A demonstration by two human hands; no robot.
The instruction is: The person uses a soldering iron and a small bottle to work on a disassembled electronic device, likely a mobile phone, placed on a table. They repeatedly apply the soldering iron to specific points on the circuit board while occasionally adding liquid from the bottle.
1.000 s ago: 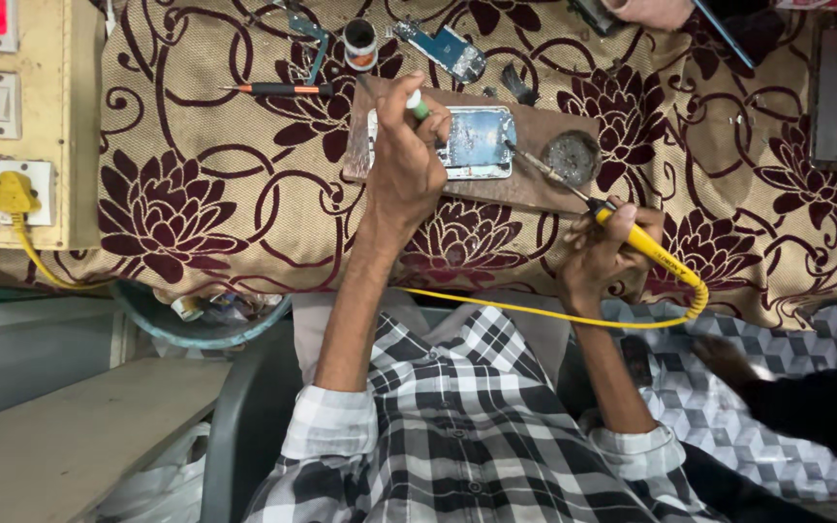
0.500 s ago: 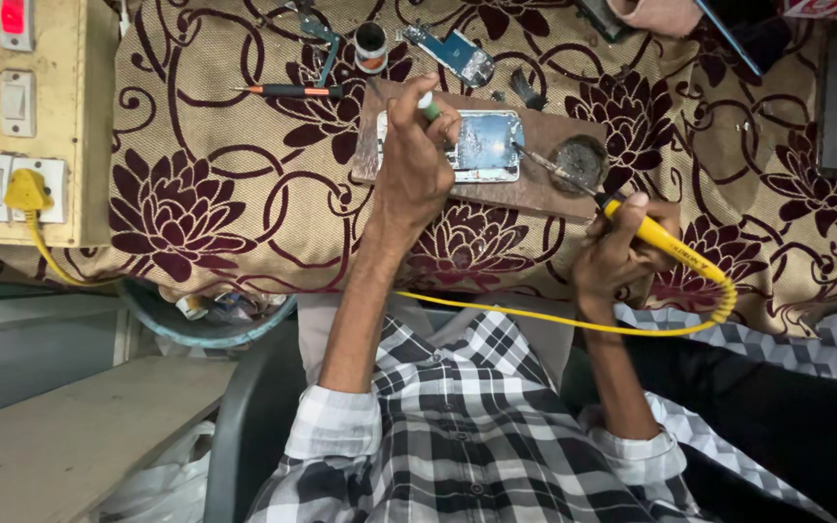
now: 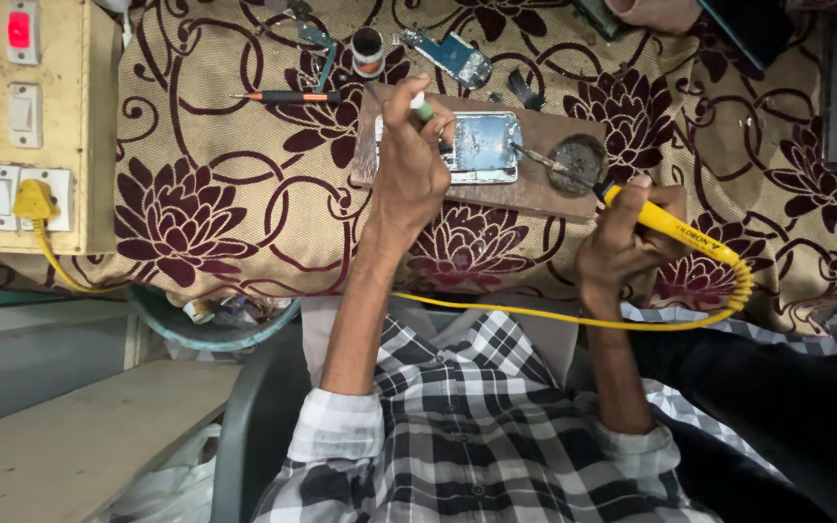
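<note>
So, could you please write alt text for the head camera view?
A right hand holds a yellow-handled soldering iron towards an opened silver phone on a brown wooden board, while the left hand grips a thin green-tipped tool over it.

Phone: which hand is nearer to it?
Left. The left hand, holding a green-tipped tool, is at the phone's left edge; the right hand is lower right, apart, holding the soldering iron.

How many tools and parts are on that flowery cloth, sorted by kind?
Soldering iron, in the right hand: 1
Screwdriver: 1
Tweezers: 1
Small round tin: 1
Opened phone, on the wooden board under the left hand: 1
Loose phone part: 1
Wooden board: 1
Total: 7
</note>
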